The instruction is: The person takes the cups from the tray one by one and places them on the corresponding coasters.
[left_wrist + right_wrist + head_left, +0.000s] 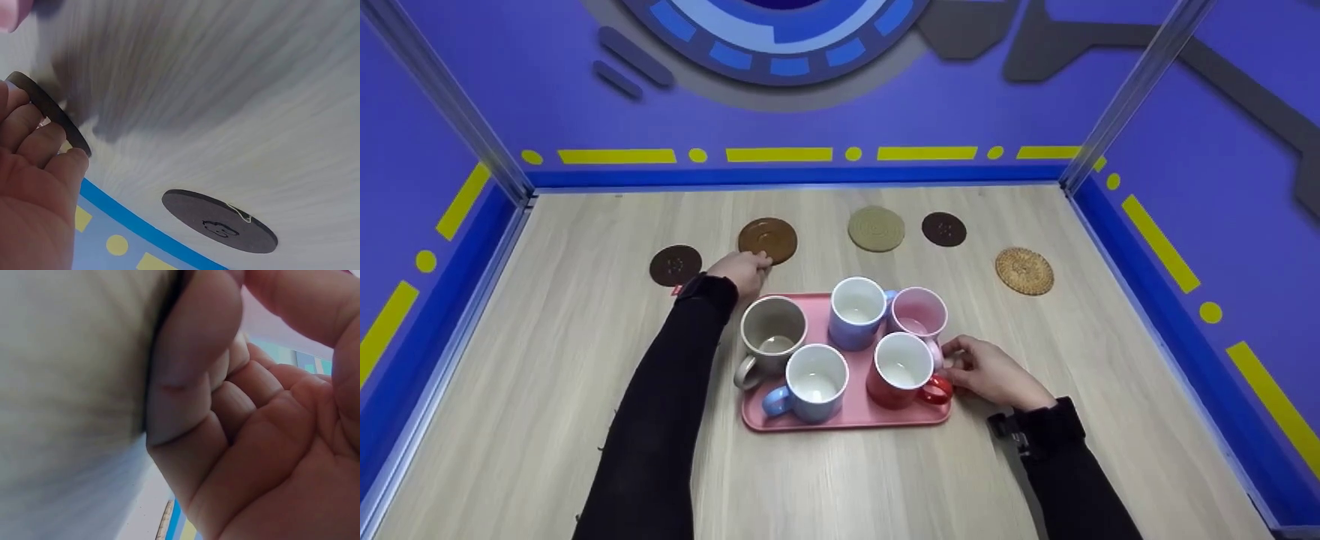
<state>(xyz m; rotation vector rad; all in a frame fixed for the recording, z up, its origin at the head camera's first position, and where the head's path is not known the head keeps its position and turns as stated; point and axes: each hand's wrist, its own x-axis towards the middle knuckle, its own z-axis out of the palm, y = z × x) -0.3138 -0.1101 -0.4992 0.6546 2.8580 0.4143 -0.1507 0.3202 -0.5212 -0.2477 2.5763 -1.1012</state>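
Observation:
My left hand reaches past the tray to a round brown coaster, its fingertips on the near edge. In the left wrist view, bent fingers grip that coaster's dark rim. On the right, my right hand holds the right edge of a pink tray, fingers curled low by the table, close beside the red mug's handle. The tray carries a grey-beige mug, a light blue mug, a blue-lilac mug, a pink mug and a red mug, all upright.
Along the back lie more coasters: a dark one at left, a tan one, another dark one and a woven one at right. Blue-purple panels enclose the wooden table on three sides.

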